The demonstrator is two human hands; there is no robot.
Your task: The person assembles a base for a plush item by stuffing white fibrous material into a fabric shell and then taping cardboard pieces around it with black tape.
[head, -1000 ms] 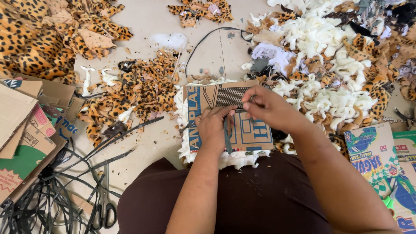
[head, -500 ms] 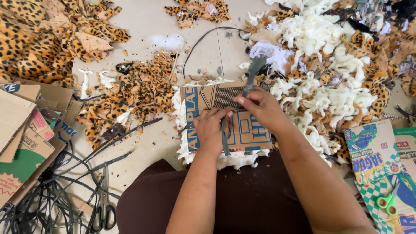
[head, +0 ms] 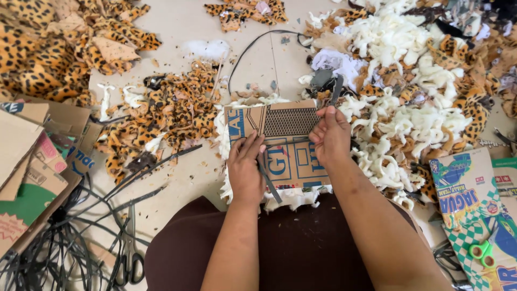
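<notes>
— Cardboard first: a flat printed cardboard panel point(head: 280, 145) lies across my lap and the floor in front of me, resting on a pad of white fleece point(head: 291, 198) whose edge shows below it. I read it as a work board, laid there to give a firm surface over the soft pile.

— And your hands?

— My left hand point(head: 245, 170) is pressed on the panel's left part, fingers closed around a dark flat strap point(head: 267, 180) that runs slantwise down toward my lap. That grip is clamped on the strap, pinning it against the board so it cannot slide. My right hand point(head: 329, 136) is at the panel's upper right edge, fingers pinched together on a dark grey strip point(head: 335, 90) that stands up past the fingertips. Whether that strip and the strap are one piece, I cannot tell; my hands hide the join.

— What lies around you?

— To the right, a heap of white fleece scraps point(head: 409, 108) mixed with leopard-print bits, close enough to reach. To the left, leopard-print fabric offcuts point(head: 167, 113) on the floor, and beyond them a bundle of black straps point(head: 59, 242) beside scissors point(head: 129, 258). Folded cardboard boxes point(head: 32, 167) sit at the far left, and a printed box with green-handled scissors point(head: 482, 252) lies at my right.

— So the stock is sorted by side?

— It looks so: straps left, stuffing right, board in the middle.
</notes>
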